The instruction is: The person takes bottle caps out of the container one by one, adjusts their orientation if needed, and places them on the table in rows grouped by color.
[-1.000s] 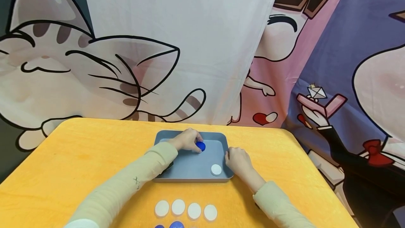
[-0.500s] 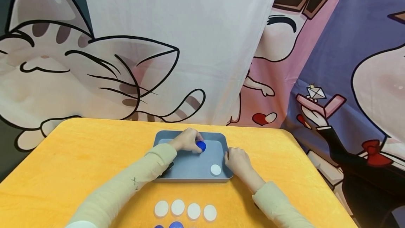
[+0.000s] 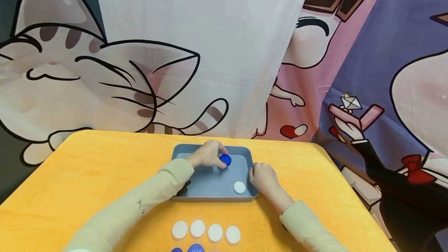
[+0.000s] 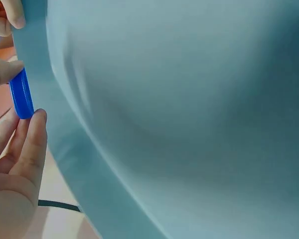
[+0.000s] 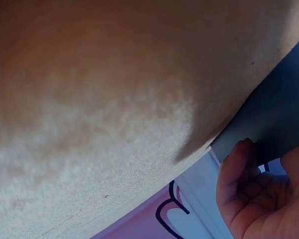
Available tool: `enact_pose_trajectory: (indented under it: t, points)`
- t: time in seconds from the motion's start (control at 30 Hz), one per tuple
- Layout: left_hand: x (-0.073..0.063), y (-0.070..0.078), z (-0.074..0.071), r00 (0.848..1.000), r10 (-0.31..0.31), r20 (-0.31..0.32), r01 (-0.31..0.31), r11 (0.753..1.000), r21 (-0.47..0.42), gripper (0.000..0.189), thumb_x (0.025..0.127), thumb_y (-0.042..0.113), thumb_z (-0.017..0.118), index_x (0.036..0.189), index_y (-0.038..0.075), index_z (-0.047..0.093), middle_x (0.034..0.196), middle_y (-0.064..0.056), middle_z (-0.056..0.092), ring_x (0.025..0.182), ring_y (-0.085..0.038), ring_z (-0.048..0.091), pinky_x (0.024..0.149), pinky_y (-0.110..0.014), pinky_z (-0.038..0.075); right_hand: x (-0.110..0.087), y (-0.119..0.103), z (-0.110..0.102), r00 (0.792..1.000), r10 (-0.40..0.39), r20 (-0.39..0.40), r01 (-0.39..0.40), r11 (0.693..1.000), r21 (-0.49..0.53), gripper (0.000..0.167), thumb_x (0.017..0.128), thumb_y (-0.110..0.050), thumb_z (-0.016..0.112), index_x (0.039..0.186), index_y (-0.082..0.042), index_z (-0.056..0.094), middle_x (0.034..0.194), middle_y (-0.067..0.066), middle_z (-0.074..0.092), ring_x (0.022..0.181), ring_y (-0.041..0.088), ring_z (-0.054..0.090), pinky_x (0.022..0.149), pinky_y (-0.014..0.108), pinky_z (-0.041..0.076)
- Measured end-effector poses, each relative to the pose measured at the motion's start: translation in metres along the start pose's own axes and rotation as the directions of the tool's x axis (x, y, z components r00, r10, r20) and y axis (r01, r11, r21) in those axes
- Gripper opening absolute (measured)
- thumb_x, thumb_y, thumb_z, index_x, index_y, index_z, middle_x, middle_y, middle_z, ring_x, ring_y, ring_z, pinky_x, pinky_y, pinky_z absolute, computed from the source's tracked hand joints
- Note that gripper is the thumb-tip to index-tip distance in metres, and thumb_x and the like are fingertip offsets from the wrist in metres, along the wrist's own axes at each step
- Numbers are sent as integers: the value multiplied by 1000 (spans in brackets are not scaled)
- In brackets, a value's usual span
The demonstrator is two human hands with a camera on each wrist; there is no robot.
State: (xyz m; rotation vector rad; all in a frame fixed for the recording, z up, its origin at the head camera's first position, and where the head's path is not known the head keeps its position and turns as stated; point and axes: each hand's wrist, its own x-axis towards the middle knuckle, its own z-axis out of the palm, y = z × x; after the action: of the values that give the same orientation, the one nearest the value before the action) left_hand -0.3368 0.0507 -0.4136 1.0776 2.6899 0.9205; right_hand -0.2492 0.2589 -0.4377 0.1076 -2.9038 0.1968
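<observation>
A blue bottle cap (image 3: 225,160) is pinched between the thumb and fingers of my left hand (image 3: 205,154), over the far half of a grey-blue tray (image 3: 213,186). In the left wrist view the blue cap (image 4: 22,94) stands on edge, thumb on one side and fingertips on the other. My right hand (image 3: 263,177) grips the tray's right rim with curled fingers; the right wrist view shows these fingers (image 5: 231,172) at the tray wall (image 5: 274,119). Inside the tray, near its front right corner, lies a white cap (image 3: 239,188).
In front of the tray, several white caps (image 3: 197,228) lie in a row on the yellow tablecloth (image 3: 115,174). Nearer still, blue caps (image 3: 195,248) are cut off by the frame's bottom edge. A printed cloth (image 3: 210,69) hangs behind the table.
My left hand has shifted a little to the right and away with the blue cap in its fingers. The right hand stays on the tray's rim.
</observation>
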Motion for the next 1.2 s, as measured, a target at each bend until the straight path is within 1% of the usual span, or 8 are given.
enact_pose_trajectory:
  t: [0.13, 0.4, 0.5, 0.6, 0.73, 0.9, 1.07, 1.2]
  points:
    - [-4, 5, -4, 999, 30, -14, -30, 1000, -3, 39, 70, 21, 84, 104, 5, 73, 101, -7, 72, 73, -8, 59, 70, -21, 51, 0, 0, 0, 1000, -7, -12, 7, 1000, -3, 23, 88, -14, 64, 70, 0, 62, 54, 6, 52, 47, 16, 47, 46, 28, 42]
    - [-10, 19, -12, 995, 91, -39, -91, 996, -18, 37, 70, 19, 83, 103, 6, 73, 94, -4, 72, 68, -7, 56, 63, -17, 49, 0, 1, -1, 1000, 3, 1, -3, 1000, -3, 23, 89, -14, 64, 70, -1, 61, 54, 6, 51, 47, 17, 48, 46, 28, 42]
    - [-14, 27, -15, 995, 101, -27, -101, 995, -20, 37, 69, 18, 83, 103, 6, 73, 89, -3, 70, 66, -6, 55, 61, -16, 47, 0, 2, -1, 1000, 5, 4, -5, 1000, -2, 23, 89, -14, 64, 70, 0, 62, 53, 6, 51, 48, 17, 49, 46, 28, 43]
    - [-20, 35, -16, 992, 127, -11, -127, 992, -26, 37, 70, 18, 83, 103, 5, 73, 87, -3, 69, 65, -5, 55, 60, -16, 47, 1, 1, 0, 1000, 9, 13, -9, 1000, -1, 23, 89, -15, 64, 71, 0, 62, 53, 5, 50, 48, 17, 49, 46, 27, 43]
    - [-29, 46, -14, 985, 174, -7, -174, 984, -30, 38, 70, 18, 82, 103, 3, 73, 88, -5, 70, 66, -5, 56, 60, -15, 48, 1, 1, 0, 1000, 14, 17, -14, 1000, -9, 23, 89, -15, 63, 72, 0, 62, 53, 5, 50, 48, 17, 49, 46, 27, 43]
    - [-43, 59, -9, 979, 202, 9, -201, 979, -41, 37, 69, 18, 83, 102, 4, 73, 91, -5, 70, 66, -4, 55, 60, -14, 48, 1, 1, 0, 1000, 7, 5, -7, 1000, -17, 23, 89, -15, 64, 71, 0, 62, 53, 5, 50, 47, 16, 48, 45, 27, 42]
    - [-57, 72, -3, 974, 219, 56, -216, 975, -53, 36, 68, 19, 84, 99, 5, 73, 88, -3, 70, 62, 0, 53, 58, -12, 47, 0, 1, 1, 1000, -12, -20, 12, 1000, -17, 24, 88, -15, 65, 69, 0, 61, 52, 5, 49, 45, 16, 48, 44, 26, 42]
    - [-67, 80, 0, 970, 227, 88, -224, 974, -44, 36, 67, 21, 84, 98, 6, 74, 86, -1, 69, 64, -1, 56, 57, -10, 46, -1, 1, 1, 999, -29, -43, 28, 999, -22, 23, 87, -13, 65, 68, 0, 60, 52, 6, 50, 45, 16, 49, 43, 27, 42]
